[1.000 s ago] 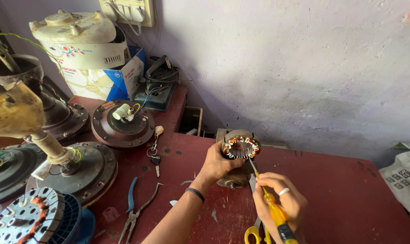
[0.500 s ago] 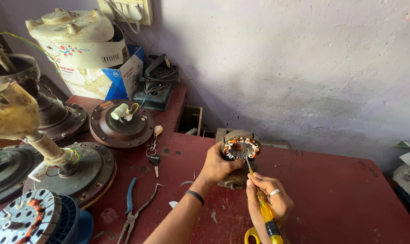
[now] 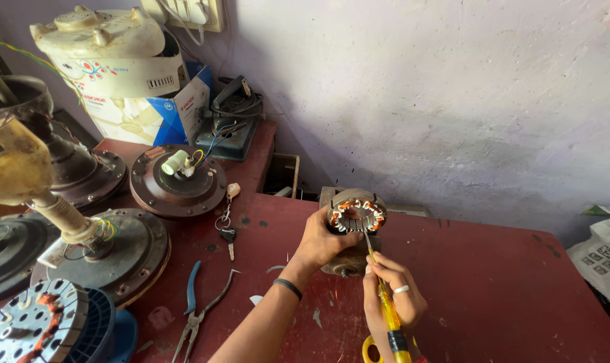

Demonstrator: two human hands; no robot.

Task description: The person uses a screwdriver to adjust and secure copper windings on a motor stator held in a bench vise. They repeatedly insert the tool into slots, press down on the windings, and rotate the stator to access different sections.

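My left hand grips a round motor stator with copper windings, held upright against a metal block on the red table. My right hand holds a yellow-handled screwdriver; its thin shaft points up and its tip touches the stator's lower inner edge. A ring sits on one finger of my right hand, and a dark band circles my left wrist.
Blue-handled pliers and a bunch of keys lie to the left. Several ceiling fan motors crowd the left side. A cardboard box stands at the back. Yellow scissor handles lie near the front edge.
My right hand has moved up and closer to the stator, bringing the screwdriver tip into its lower edge. My left hand keeps the stator in the same place.
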